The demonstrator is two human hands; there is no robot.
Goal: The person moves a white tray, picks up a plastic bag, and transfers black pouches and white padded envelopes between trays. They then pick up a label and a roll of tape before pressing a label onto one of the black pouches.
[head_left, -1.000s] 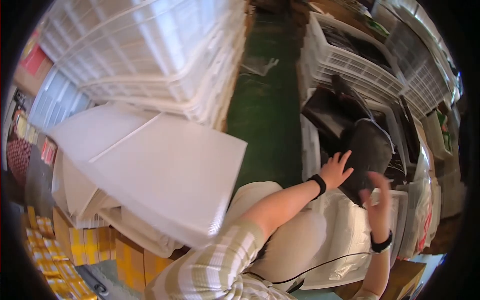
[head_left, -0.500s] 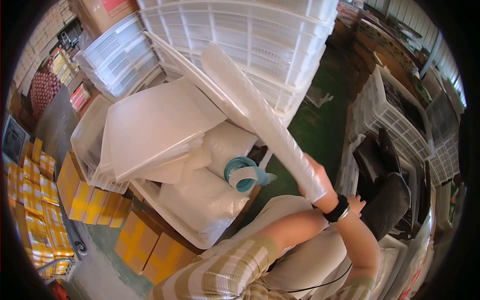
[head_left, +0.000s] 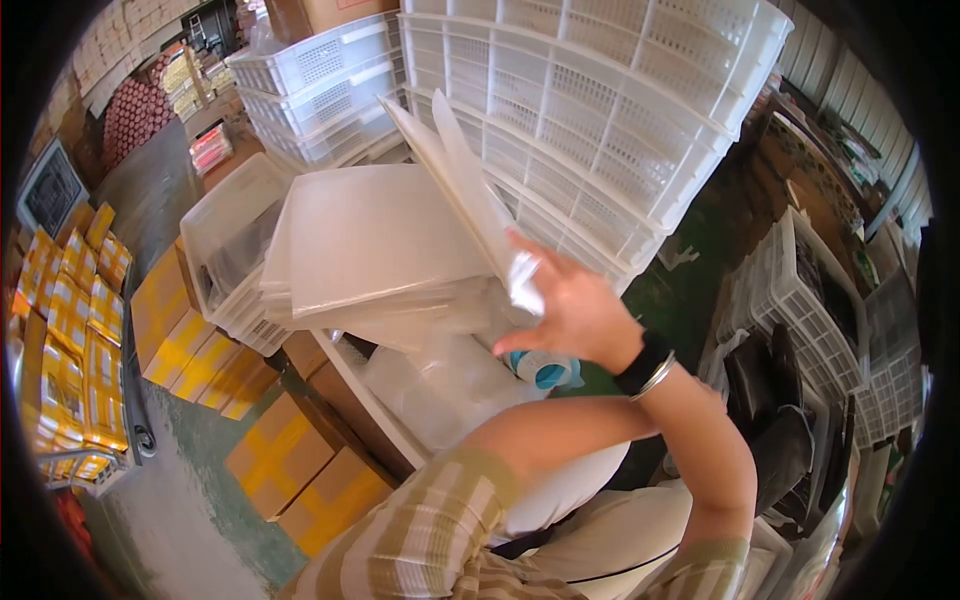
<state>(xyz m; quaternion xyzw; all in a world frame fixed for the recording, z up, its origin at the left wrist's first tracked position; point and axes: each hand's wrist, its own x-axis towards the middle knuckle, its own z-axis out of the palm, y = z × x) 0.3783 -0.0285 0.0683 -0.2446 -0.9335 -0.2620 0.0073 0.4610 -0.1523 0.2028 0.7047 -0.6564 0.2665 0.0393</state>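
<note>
My right hand (head_left: pixel 578 305), with a black band and a silver bracelet at the wrist, has its thumb and fingers spread at the near end of an upright white plastic sheet (head_left: pixel 465 185), touching it. Left of it, a stack of white padded sheets (head_left: pixel 385 235) lies over a bin. Below the hand, a teal tape roll (head_left: pixel 550 372) sits beside clear plastic packing (head_left: pixel 435 385). My left forearm crosses under the right one; my left hand (head_left: pixel 708 396) is almost wholly hidden behind the right forearm, close to dark plastic bags (head_left: pixel 785 455).
Tall white crates (head_left: pixel 590 100) stand ahead, with smaller stacked crates (head_left: pixel 320 85) to their left. Taped cartons (head_left: pixel 285 460) sit on the floor at the lower left, near a cart of yellow-taped boxes (head_left: pixel 75 370). More crates (head_left: pixel 800 300) stand at the right.
My right hand has moved left and up and its fingers have spread from their grip on the sheet. The sheet now stands beside the stack. The view has shifted, and less of my left hand shows.
</note>
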